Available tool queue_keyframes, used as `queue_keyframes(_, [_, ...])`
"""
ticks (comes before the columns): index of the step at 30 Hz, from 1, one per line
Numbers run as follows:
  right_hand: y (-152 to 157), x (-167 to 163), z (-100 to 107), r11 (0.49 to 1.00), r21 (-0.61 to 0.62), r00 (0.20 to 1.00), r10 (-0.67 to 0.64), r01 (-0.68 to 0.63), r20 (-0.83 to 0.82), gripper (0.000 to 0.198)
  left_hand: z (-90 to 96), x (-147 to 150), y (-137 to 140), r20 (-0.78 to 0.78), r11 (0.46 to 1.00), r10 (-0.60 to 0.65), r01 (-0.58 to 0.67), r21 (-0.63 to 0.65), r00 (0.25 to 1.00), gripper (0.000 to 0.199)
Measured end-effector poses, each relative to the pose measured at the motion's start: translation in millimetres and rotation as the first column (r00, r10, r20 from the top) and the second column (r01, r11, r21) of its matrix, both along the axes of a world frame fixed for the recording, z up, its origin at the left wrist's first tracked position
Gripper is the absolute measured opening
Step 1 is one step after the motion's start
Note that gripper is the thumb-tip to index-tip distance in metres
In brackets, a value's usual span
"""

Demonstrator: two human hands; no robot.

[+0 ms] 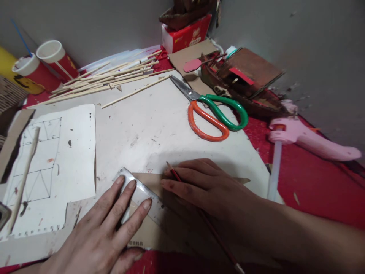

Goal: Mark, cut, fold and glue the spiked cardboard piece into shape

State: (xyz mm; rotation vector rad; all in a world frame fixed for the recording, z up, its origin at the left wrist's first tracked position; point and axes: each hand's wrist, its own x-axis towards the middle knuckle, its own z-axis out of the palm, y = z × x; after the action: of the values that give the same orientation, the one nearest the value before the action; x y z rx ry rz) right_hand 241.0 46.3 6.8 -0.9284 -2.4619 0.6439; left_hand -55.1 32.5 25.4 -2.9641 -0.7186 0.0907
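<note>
My left hand (105, 224) lies with its fingers spread, fingertips pressing on a clear ruler (141, 190). Beneath the ruler is a piece of brown cardboard (151, 232) with some printed characters at its lower edge. My right hand (202, 182) rests on the cardboard's right side, with a dark red pencil (212, 228) held between its fingers. The pencil's point sticks out toward the upper left, and its other end reaches the bottom of the view. Part of the ruler and cardboard is hidden by my right hand and its shadow.
Scissors (209, 114) with orange and green handles lie beyond my hands. Wooden sticks (114, 78) are piled at the back, near two paper cups (51, 53). A sketched sheet (74, 152) lies left. Right are a cardboard boat model (245, 76) and a pink glue gun (319, 142).
</note>
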Motion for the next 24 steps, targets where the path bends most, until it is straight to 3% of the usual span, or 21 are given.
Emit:
queue_keyframes(4, [1.3, -2.0, -1.1, 0.999, 0.030, 1.000, -0.010, 0.009, 0.005, 0.035, -0.3, 0.1, 2.4, 0.003, 1.000, -0.010, 0.010, -0.009, 1.000, 0.079])
queue_keyframes(24, [1.3, -0.5, 2.4, 1.000, -0.012, 1.000, 0.001, -0.001, -0.007, 0.039, 3.2, 1.7, 2.7, 0.004, 1.000, -0.006, 0.006, 0.003, 1.000, 0.079])
